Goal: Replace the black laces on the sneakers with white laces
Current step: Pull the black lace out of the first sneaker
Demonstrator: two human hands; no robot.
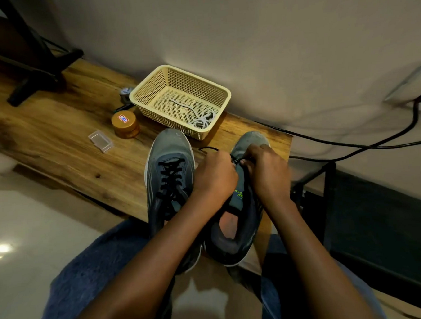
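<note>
Under both hands: a wooden table (55, 134) carries everything, its near edge at the person's lap.
Left shoe: one grey sneaker (168, 176) stands just left of the left hand, fully threaded with its black laces (170, 180).
Right shoe: the second sneaker (242, 206) lies beneath both hands, tongue up towards the camera; most of its lacing is hidden by the hands, so how far it is unthreaded cannot be told.
Basket: a cream mesh basket (150, 85) sits beyond the hands, near the shoe toes.
Left hand: the left hand (214, 176) is curled over the shoe's throat, fingers closed, seemingly pinching a black strand.
Right hand: the right hand (267, 170) is curled likewise on the far side, fingertips closed on the same lace.
Jar: an amber jar (125, 124) stands up and left of the left hand, beside the basket.
White laces: the white laces (201, 119) lie coiled in the basket's near right corner, untouched.
Loose lace: a black lace loop (210, 149) arcs just above the left knuckles.
Handling: laces are light, limp and prone to snagging in eyelets; probably best pinched near the stiff tip and drawn out one crossing at a time, the other hand steadying the soft upper.
</note>
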